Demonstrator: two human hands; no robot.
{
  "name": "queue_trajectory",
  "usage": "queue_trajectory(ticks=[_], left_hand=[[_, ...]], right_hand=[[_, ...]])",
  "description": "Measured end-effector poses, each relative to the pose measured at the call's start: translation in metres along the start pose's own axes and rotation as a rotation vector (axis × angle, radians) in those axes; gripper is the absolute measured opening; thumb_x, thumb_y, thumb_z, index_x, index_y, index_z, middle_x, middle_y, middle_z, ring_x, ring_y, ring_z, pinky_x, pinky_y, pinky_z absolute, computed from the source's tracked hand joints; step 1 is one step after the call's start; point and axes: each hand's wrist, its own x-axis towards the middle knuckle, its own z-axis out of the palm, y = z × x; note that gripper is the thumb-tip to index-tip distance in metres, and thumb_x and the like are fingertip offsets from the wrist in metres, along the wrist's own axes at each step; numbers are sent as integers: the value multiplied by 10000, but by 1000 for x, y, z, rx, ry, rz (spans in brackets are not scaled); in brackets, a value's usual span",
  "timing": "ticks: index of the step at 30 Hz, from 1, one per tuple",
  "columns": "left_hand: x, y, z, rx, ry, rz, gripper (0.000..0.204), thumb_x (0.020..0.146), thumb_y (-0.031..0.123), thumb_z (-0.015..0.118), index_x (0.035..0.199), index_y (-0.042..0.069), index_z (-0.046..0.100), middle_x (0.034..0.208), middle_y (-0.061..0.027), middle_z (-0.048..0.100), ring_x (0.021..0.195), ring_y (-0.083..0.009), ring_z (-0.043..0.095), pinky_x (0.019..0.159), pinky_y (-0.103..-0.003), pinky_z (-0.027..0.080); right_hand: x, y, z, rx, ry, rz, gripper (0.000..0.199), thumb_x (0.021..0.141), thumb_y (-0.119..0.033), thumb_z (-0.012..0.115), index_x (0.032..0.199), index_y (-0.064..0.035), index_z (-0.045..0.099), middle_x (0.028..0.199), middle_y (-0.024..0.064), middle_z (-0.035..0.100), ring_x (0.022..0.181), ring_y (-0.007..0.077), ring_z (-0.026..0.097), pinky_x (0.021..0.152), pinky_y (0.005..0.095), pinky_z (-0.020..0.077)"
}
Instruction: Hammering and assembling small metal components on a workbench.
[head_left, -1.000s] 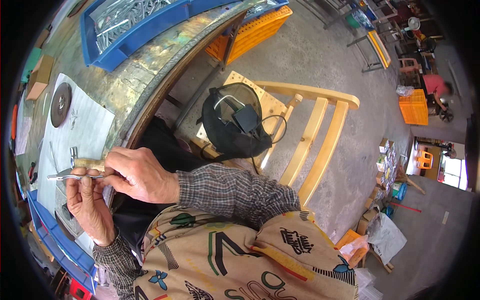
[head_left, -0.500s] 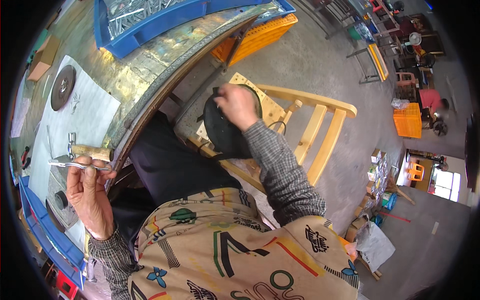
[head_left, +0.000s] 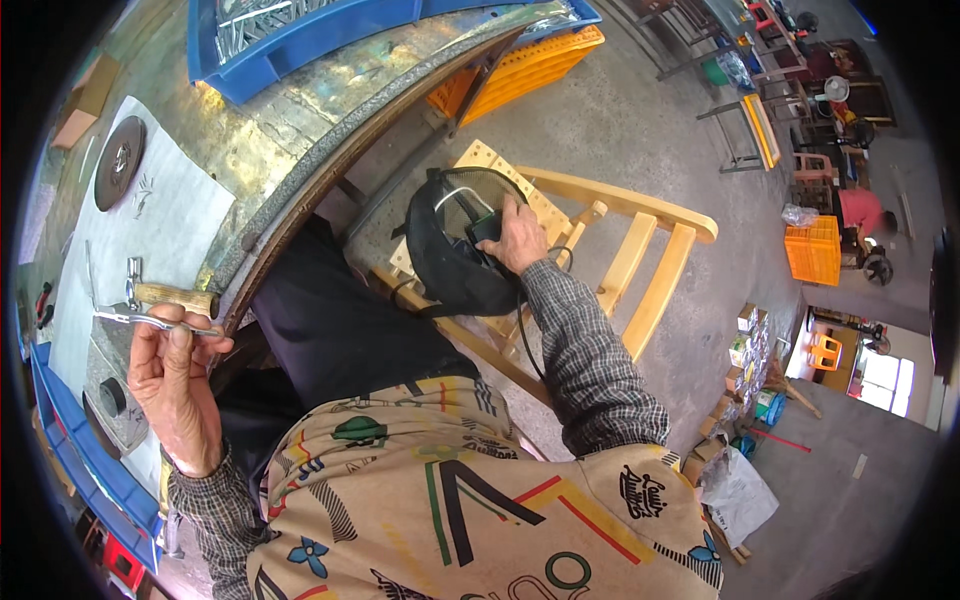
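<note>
Between the thumb and fingers of my left hand [head_left: 180, 385] is a slim silver metal piece [head_left: 125, 316], held level above the workbench. Just behind it a hammer [head_left: 170, 296] with a wooden handle lies near the bench edge. On the wooden chair [head_left: 640, 270] rests an opened black bag [head_left: 440, 265] with a mesh lining. My right hand [head_left: 518, 238] reaches inside it, fingers closed on a small dark boxy item [head_left: 484, 230], partly hidden by the hand. A pale cable [head_left: 462, 194] curves within the bag, and a black cable [head_left: 525, 335] hangs beside my right wrist.
A round dark disc [head_left: 120, 163] lies on white paper on the bench. Blue trays [head_left: 270, 72] stand at the back, one full of metal pieces, and at the left front. An orange crate [head_left: 530, 72] is below the bench. Far right, another person [head_left: 862, 212] bends beside a crate.
My right hand has moved right and down from the bag's rim into the bag, which now gapes wider. A pale cable and a dark item have come into sight. The left hand stays nearly still.
</note>
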Motion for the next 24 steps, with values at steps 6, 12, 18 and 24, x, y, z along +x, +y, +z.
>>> queue_trajectory(ticks=[6, 12, 18, 24], left_hand=[[3, -1, 1, 8, -2, -10, 196, 890, 117, 601, 1060, 25, 568, 869, -90, 623, 731, -153, 628, 669, -276, 546], [5, 0, 3, 16, -4, -24, 197, 895, 115, 592, 1065, 19, 562, 880, -91, 621, 741, -152, 626, 672, -275, 544], [7, -2, 2, 22, -11, -43, 196, 901, 116, 583, 1068, 17, 555, 886, -92, 617, 746, -149, 623, 681, -269, 540], [9, -4, 3, 14, -44, -54, 198, 907, 120, 575, 1078, 22, 554, 896, -85, 613, 773, -146, 616, 689, -260, 535]], right_hand=[[-1, -2, 13, -22, 16, 26, 983, 627, -299, 808, 1369, 36, 258, 1126, 236, 505, 1078, 374, 512, 881, 413, 470], [2, -6, 15, 16, 13, 68, 966, 609, -268, 802, 1352, 44, 270, 1075, 235, 532, 1035, 375, 539, 868, 417, 478], [10, 13, 5, 191, 79, 6, 920, 569, -228, 777, 1311, 52, 311, 1113, 254, 535, 1068, 360, 541, 894, 397, 468], [22, 42, -11, 615, -100, 29, 908, 591, -276, 784, 1310, 40, 328, 1123, 220, 537, 1046, 280, 541, 950, 333, 421]])
